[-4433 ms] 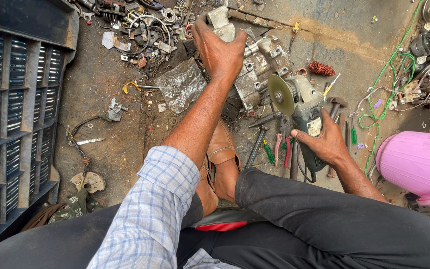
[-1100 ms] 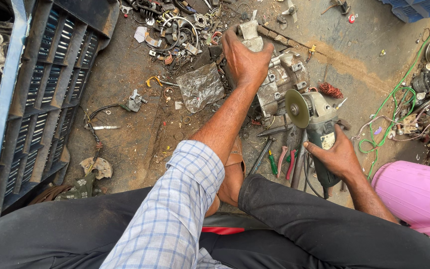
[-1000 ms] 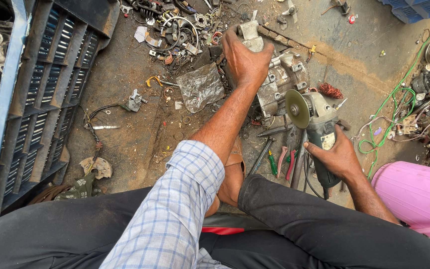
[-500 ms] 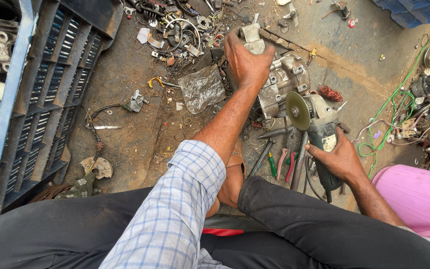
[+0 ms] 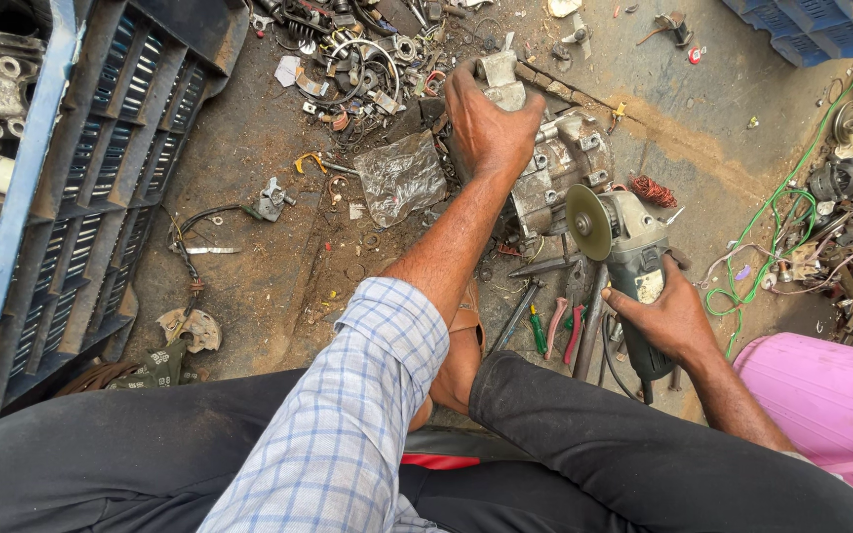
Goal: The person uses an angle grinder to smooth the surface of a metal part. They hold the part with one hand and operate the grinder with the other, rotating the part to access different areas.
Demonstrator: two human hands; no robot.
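Observation:
My left hand (image 5: 487,123) grips the top of a grey metal engine part (image 5: 557,168) that rests on the dirty ground in front of me. An angle grinder (image 5: 626,259) with a round disc is held in my right hand (image 5: 669,316), its disc close beside the metal part on the right. Between my knees lie pliers with green and red handles (image 5: 555,331) and some steel rods. A crumpled clear plastic bag (image 5: 402,176) lies just left of the metal part.
A dark blue plastic crate (image 5: 101,168) stands at the left. Scrap rings, wires and small parts (image 5: 357,54) litter the ground at the top. A green wire (image 5: 777,222) and more scrap lie at the right, with a pink plastic tub (image 5: 826,405) at the lower right.
The grinder has risen slightly and come closer to the metal part. My left hand keeps its hold on the part's top. The view has shifted a little.

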